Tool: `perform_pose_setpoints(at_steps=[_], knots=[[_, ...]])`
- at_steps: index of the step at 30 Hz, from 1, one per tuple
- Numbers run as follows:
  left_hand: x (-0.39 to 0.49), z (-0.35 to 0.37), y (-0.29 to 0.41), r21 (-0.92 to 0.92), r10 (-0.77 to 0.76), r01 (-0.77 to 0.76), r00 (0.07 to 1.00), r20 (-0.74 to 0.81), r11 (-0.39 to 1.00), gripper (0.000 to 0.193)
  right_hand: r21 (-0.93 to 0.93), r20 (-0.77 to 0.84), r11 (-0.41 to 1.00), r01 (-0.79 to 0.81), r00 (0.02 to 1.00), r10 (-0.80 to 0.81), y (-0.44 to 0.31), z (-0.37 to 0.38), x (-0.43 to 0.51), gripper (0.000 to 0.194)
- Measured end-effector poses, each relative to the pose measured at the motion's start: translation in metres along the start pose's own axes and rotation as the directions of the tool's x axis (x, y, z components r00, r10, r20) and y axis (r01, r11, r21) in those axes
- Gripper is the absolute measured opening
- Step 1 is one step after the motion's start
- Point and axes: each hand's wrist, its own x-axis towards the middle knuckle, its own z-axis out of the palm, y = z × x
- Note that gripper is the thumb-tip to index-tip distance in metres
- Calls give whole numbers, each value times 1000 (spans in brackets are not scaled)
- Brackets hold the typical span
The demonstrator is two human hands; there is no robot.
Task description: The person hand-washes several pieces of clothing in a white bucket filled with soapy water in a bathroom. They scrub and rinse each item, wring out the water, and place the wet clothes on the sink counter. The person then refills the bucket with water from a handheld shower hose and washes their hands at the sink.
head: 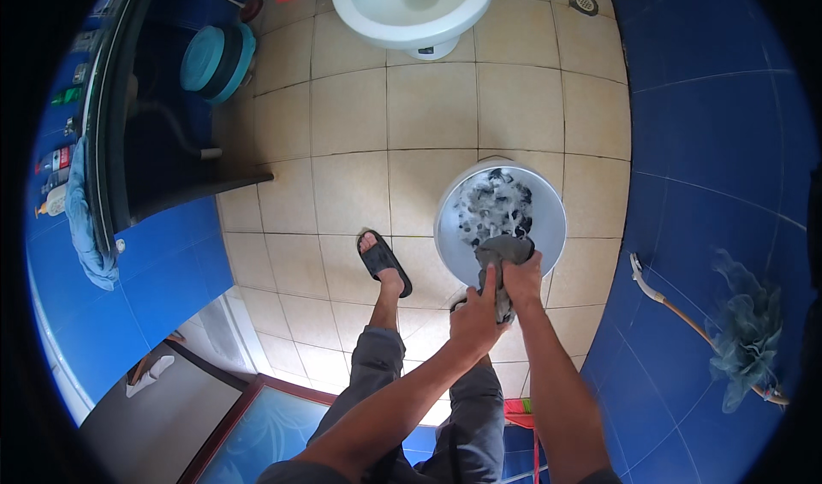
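Note:
A wet grey cloth (504, 253) is bunched between my two hands over the near rim of a round, light-coloured bucket (446, 253). My left hand (474, 320) grips its lower part, with one finger stretched along the cloth. On the right side, my right hand (523, 278) holds the upper part. Foamy suds (491, 204) over dark water or dark fabric show inside the bucket; which of these it is I cannot tell. The fingertips beneath the cloth are partly hidden.
A white toilet (411, 31) stands ahead on the tiled floor, with a floor drain (584, 3) to its right. Blue basins (218, 63) and a plunger (251, 10) are at the left. A mesh bath sponge (748, 330) and a long-handled brush (681, 320) hang on the right wall.

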Motion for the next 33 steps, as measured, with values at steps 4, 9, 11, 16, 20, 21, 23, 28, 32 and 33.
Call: perform_pose_setpoints(at_steps=[4,9,11,16,20,21,23,28,32,33], knots=[[8,9,-21,-679,76,19,991,110,734,67,240,285,963,124,939,-192,-5,-15,-28,91],[-20,-7,-31,-740,118,656,754,646,-147,44,672,644,659,-339,706,-294,-11,-101,-5,79],[-44,-17,-19,-559,490,685,727,481,-467,51,763,459,607,-221,846,-270,-5,-113,11,80],[-82,-28,49,-25,753,754,657,40,-656,57,759,392,639,-126,871,-295,-5,-61,-4,56],[-93,-41,68,120,730,731,681,-62,-672,60,801,489,50,-596,605,-628,-34,-34,-64,69],[-95,-46,66,108,709,708,704,-37,-698,61,819,458,35,-573,615,-642,-40,-39,-75,75],[-102,-57,56,-24,668,672,739,87,-740,64,830,398,-5,-557,600,-694,-52,-55,-88,80],[-120,-86,30,-507,567,698,712,414,-506,80,562,795,62,-825,518,-314,-62,-97,-90,56],[-138,-99,34,-654,408,732,665,625,-192,50,566,818,655,-500,439,-372,-76,-128,-108,47],[-143,-98,40,-716,349,695,689,635,-68,42,498,836,751,-433,469,-284,-82,-137,-115,44]])
